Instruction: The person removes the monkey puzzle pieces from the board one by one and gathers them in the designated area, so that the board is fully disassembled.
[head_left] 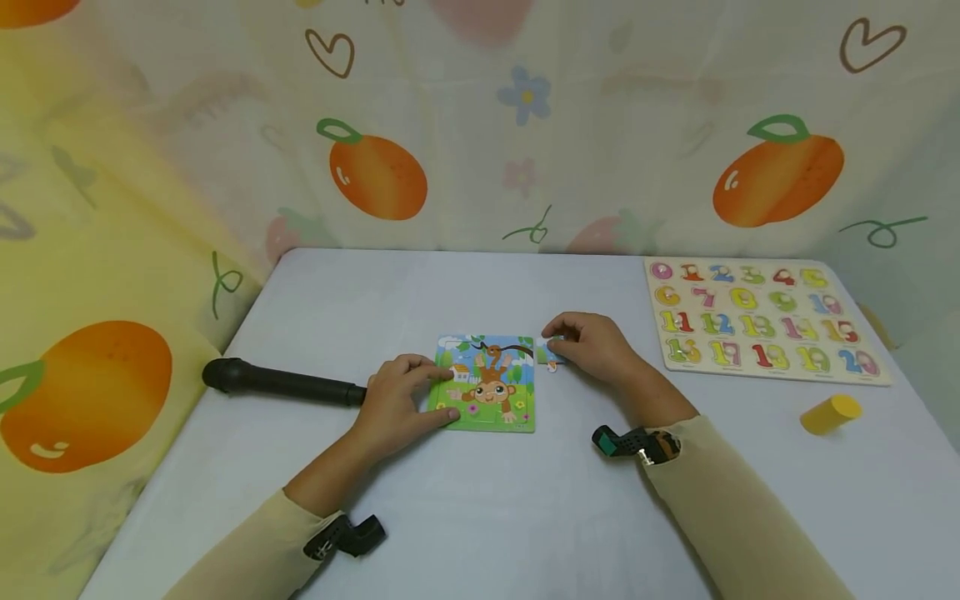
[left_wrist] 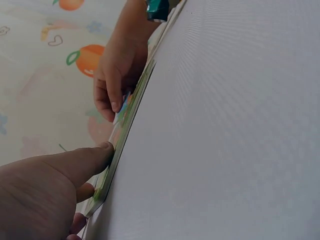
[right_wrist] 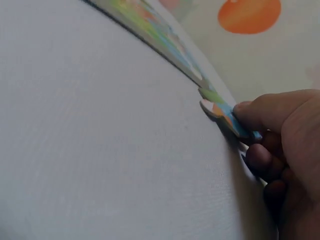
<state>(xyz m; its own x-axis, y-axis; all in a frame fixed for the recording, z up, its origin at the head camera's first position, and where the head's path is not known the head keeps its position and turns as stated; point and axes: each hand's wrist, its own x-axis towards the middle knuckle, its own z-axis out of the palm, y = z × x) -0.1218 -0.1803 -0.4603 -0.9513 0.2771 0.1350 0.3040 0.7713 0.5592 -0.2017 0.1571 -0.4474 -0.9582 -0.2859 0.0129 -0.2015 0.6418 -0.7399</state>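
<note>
A square monkey jigsaw puzzle (head_left: 491, 408) lies on the white table. My left hand (head_left: 393, 408) rests at its left side, thumb and index finger on its face; in the left wrist view that thumb (left_wrist: 97, 157) lies along the board's edge, other fingers beside it. Just off the puzzle's upper right side, my right hand (head_left: 596, 346) pinches a small puzzle piece (head_left: 546, 353) between thumb and fingers. The right wrist view shows this piece (right_wrist: 222, 107) tilted, blue, green and orange, its tip overlapping the board's corner. Part of it is hidden under the fingers.
A black microphone (head_left: 285, 382) lies left of the puzzle, its end close to my left hand. At the back right is a wooden number board (head_left: 772, 379). A yellow cylinder (head_left: 828, 415) sits in front of it. A fruit-patterned curtain (head_left: 465, 125) hangs behind the table.
</note>
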